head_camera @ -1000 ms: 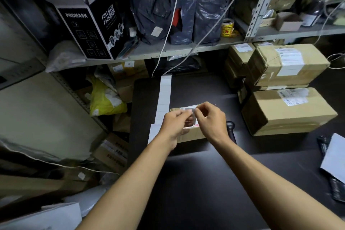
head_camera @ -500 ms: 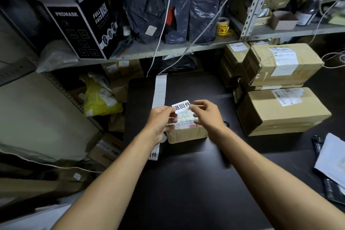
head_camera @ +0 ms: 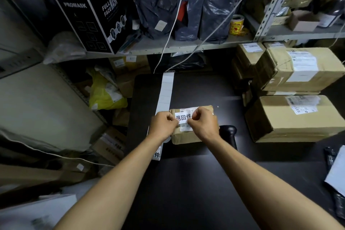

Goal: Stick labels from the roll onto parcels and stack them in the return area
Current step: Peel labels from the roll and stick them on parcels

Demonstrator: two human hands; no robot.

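A small brown cardboard parcel lies on the black table in front of me. A white label with black characters rests on its top. My left hand pinches the label's left edge and my right hand pinches its right edge, both pressing it onto the parcel. A long white strip of label backing runs from the table's far edge toward me, passing under my left wrist. Its near end shows one printed character.
A black barcode scanner lies just right of the parcel. Larger labelled cardboard boxes are stacked on the right. A metal shelf with black bags and a black mask box stands behind. White paper lies at the right edge.
Both hands peeled the label off the strip, lifted it, then lowered it flat onto the parcel's top. The view has dropped slightly closer to the table.
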